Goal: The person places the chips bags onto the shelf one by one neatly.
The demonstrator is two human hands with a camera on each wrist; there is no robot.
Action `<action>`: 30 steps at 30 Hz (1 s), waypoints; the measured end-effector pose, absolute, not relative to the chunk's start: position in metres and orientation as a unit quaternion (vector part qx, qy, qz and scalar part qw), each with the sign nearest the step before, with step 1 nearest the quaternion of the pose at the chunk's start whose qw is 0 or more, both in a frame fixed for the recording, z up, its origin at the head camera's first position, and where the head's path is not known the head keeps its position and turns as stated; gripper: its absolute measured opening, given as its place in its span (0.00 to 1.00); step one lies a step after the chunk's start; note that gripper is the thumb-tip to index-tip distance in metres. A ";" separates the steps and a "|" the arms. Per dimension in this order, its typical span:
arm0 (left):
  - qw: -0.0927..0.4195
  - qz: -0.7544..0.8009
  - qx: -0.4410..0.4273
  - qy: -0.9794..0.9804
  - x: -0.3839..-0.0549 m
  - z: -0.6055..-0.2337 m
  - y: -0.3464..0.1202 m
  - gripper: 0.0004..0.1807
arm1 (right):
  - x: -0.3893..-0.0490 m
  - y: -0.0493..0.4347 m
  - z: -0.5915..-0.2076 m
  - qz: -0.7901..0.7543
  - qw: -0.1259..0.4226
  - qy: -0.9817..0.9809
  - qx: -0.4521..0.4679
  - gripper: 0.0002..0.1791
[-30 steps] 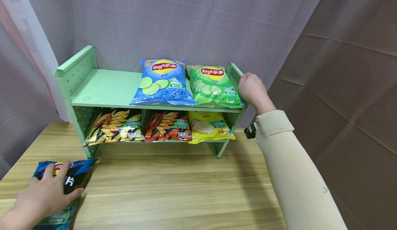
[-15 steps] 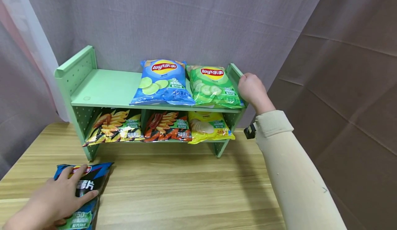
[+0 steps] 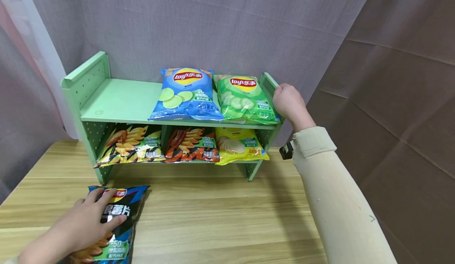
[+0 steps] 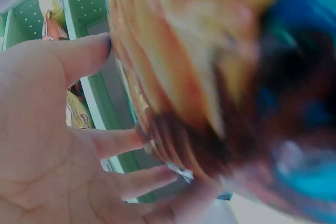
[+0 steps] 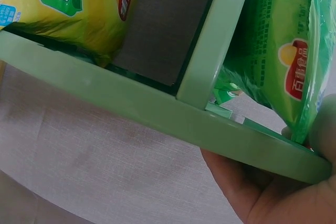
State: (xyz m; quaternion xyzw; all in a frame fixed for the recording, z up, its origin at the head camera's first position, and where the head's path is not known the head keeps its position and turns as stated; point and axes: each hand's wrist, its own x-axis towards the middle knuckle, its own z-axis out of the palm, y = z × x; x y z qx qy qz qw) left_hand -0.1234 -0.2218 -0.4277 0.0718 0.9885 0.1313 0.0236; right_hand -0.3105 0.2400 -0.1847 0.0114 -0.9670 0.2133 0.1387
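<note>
My left hand (image 3: 85, 224) lies with spread fingers on top of a black and blue bag of potato chips (image 3: 122, 232), which is on the table left of the middle. In the left wrist view the thumb and fingertips touch the blurred front of that chip bag (image 4: 173, 72). My right hand (image 3: 288, 102) grips the top of the right side panel of a green shelf rack (image 3: 122, 102). The right wrist view has that hand (image 5: 278, 195) wrapped round the panel edge, beside a green chip bag (image 5: 273, 51).
On the upper shelf lie a blue chip bag (image 3: 186, 96) and a green one; bare shelf surface shows to their left. Below are black (image 3: 131, 145), red (image 3: 192, 145) and yellow (image 3: 238, 145) chip bags. Grey curtain (image 3: 213, 23) hangs behind. Wooden table (image 3: 213, 216) spreads in front.
My left hand and the black and blue chip bag under it have moved to the right along the table. The right hand stays on the rack's panel.
</note>
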 end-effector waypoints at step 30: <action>0.167 0.282 0.007 0.945 -0.129 -0.448 -0.237 0.66 | -0.310 0.239 -0.184 0.214 0.130 -0.968 0.005 0.29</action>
